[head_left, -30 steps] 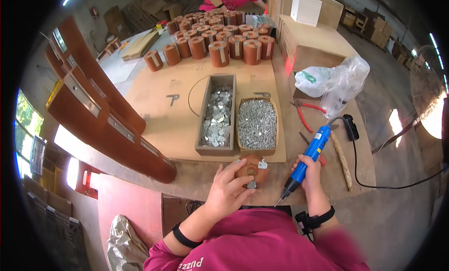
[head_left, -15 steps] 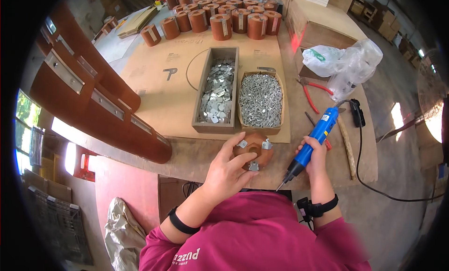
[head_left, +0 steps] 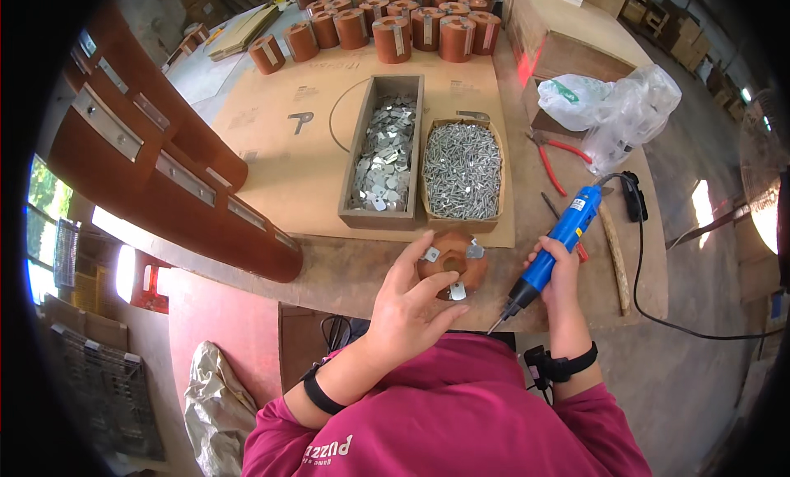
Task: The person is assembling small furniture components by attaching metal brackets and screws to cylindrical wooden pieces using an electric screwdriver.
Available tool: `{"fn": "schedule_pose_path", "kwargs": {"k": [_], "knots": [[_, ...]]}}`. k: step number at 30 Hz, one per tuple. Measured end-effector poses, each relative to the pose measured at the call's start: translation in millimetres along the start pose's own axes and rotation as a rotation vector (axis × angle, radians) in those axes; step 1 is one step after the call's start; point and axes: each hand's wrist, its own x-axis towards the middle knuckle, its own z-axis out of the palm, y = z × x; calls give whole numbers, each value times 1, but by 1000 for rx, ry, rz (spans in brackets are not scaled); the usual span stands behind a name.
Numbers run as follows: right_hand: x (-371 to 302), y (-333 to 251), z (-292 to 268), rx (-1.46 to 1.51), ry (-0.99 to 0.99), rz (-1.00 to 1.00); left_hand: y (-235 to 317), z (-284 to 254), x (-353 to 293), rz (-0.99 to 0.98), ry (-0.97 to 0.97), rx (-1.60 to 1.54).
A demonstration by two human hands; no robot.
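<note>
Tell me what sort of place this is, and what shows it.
Probably an assembly workshop: the right hand holds a blue, corded power screwdriver, small silvery metal screws lie heaped nearby, and many reddish-brown, hollow-centred cylinders stand close together.

Magenta shirt, white lettering, black forearm straps

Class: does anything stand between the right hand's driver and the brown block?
Nothing visible stands between the driver, in the right hand, and the block; tabletop shows in the gap. The left hand overlaps the block's left side.
</note>
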Motion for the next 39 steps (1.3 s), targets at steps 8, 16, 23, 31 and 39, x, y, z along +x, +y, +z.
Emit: {"fn": "schedule_pose_path", "kwargs": {"k": [8, 16, 23, 31, 39], "knots": [[1, 1, -3, 3, 0, 11, -7, 5, -6, 22, -30, -18], [1, 1, -2, 13, -9, 2, -8, 6, -6, 42, -5, -14], [-1, -1, 1, 24, -6, 4, -14, 5, -6, 70, -22, -16], [-2, -2, 0, 23, -11, 8, -7, -31, 37, -48, -132, -69], [-3, -1, 0, -17, -22, 11, -58, -2, 115, -74, -359, 277]]}}
